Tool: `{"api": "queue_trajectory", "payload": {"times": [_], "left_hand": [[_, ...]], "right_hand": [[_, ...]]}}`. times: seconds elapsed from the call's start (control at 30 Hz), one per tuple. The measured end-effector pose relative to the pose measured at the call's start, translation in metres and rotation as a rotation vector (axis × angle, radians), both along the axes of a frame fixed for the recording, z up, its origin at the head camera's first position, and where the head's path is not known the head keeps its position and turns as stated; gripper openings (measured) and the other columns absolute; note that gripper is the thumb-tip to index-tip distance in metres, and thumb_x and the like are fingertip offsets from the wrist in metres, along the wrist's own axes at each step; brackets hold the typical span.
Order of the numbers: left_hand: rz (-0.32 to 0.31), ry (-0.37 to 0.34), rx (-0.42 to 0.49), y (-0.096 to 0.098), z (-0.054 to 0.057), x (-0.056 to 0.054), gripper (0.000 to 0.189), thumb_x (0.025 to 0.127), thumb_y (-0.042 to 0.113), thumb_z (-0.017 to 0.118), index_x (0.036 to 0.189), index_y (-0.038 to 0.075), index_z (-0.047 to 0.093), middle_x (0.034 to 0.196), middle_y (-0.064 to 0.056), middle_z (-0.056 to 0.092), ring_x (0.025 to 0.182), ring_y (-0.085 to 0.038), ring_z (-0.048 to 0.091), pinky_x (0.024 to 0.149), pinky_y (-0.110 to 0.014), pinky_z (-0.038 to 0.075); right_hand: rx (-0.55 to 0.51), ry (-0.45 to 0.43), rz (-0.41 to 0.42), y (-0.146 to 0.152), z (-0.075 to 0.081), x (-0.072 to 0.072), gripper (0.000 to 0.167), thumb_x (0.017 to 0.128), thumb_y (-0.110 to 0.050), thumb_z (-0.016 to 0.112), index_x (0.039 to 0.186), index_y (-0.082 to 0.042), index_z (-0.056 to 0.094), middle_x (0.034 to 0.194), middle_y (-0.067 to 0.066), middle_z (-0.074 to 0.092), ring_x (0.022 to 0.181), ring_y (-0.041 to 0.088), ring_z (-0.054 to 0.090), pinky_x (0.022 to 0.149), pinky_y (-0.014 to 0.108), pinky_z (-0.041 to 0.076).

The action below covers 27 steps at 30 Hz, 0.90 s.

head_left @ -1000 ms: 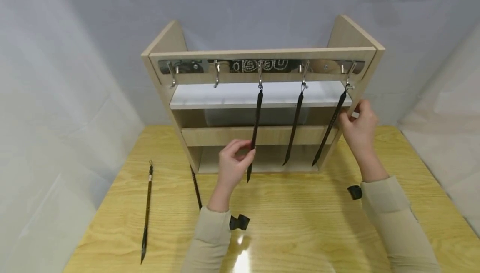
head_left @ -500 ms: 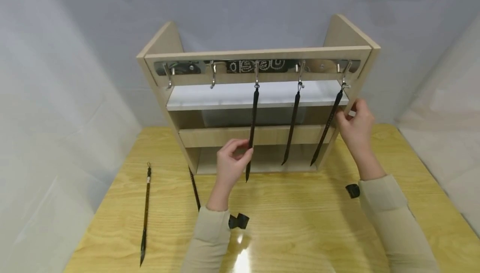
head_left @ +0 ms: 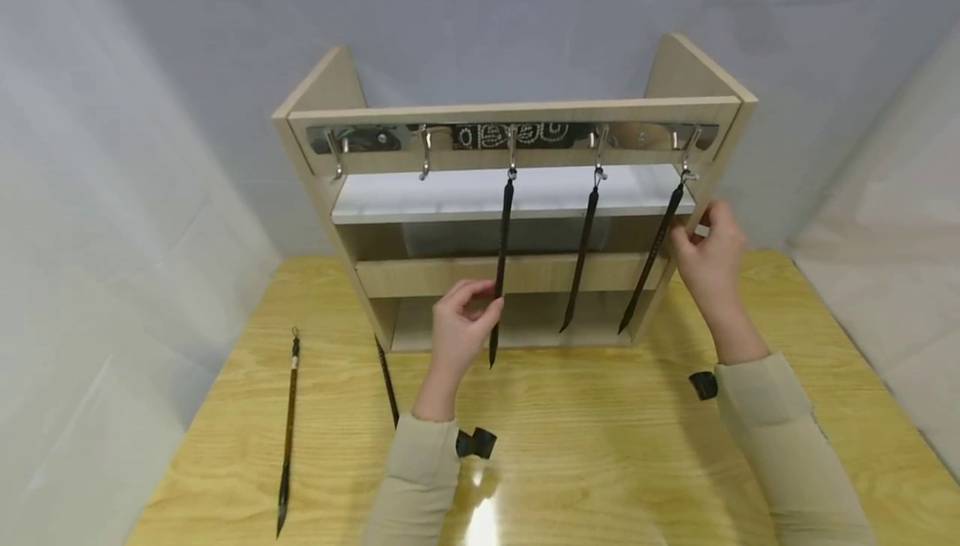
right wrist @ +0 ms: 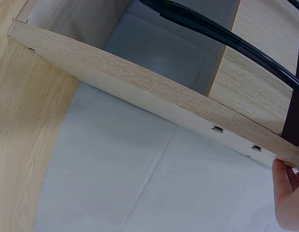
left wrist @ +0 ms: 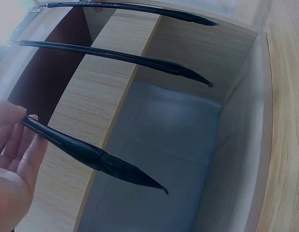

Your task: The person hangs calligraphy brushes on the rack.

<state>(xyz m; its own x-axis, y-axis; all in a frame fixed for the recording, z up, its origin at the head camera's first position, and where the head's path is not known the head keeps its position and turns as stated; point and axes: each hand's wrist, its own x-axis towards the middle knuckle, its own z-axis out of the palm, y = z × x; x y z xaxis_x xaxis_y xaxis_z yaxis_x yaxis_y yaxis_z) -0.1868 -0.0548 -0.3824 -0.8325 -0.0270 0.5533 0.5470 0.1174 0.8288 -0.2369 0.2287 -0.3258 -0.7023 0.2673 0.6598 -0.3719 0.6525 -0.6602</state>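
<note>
My left hand (head_left: 461,325) pinches a dark writing brush (head_left: 503,237) low on its handle, between thumb and fingers. That brush hangs by its loop from the middle hook (head_left: 512,150) of a metal strip, tip pointing down. In the left wrist view the brush's dark, pointed head (left wrist: 125,169) juts past the fingers. Two more brushes hang to the right, one brush (head_left: 581,258) on the fourth hook and another brush (head_left: 652,254) on the rightmost. My right hand (head_left: 711,267) grips the right side panel (right wrist: 139,87) of the wooden shelf unit, thumb at its front edge.
One brush (head_left: 288,429) lies on the wooden table (head_left: 585,446) at the left. Another brush (head_left: 387,383) lies partly behind my left sleeve. Two bare hooks, the leftmost hook (head_left: 335,154) and its neighbour hook (head_left: 425,152), are on the left. Pale sheets (head_left: 480,21) surround the table.
The head view has shifted slightly, so the shelf unit appears a little further left. Both hands keep the same hold, and the brushes stay on their hooks.
</note>
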Motion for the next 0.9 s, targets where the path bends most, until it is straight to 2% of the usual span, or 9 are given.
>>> {"api": "queue_trajectory", "payload": {"times": [0.27,0.7,0.9], "left_hand": [[-0.001,0.003,-0.018,0.004,0.020,0.014,0.018,0.074,-0.013,0.060,0.092,-0.016,0.058,0.088,-0.025,0.056,0.082,-0.034,0.057,0.064,-0.029,0.052],[-0.003,0.007,0.007,0.010,0.017,0.006,0.018,0.075,-0.011,0.062,0.092,-0.016,0.058,0.088,-0.026,0.057,0.082,-0.036,0.058,0.069,-0.035,0.051],[0.021,0.006,0.000,0.014,0.016,0.002,0.018,0.075,-0.010,0.063,0.091,-0.015,0.059,0.089,-0.026,0.058,0.080,-0.036,0.059,0.069,-0.039,0.051]], "right_hand": [[-0.004,0.007,-0.003,-0.001,-0.001,0.000,0.013,0.076,0.008,0.053,0.087,0.012,0.048,0.083,0.023,0.055,0.084,0.032,0.057,0.060,0.001,0.036],[0.009,0.006,-0.015,0.001,-0.001,-0.001,0.015,0.076,0.005,0.054,0.089,0.011,0.050,0.084,0.023,0.055,0.084,0.032,0.058,0.059,0.002,0.036],[0.003,0.006,-0.010,0.000,-0.001,-0.001,0.015,0.076,0.005,0.054,0.089,0.011,0.050,0.084,0.023,0.056,0.083,0.032,0.058,0.059,0.002,0.036]]}}
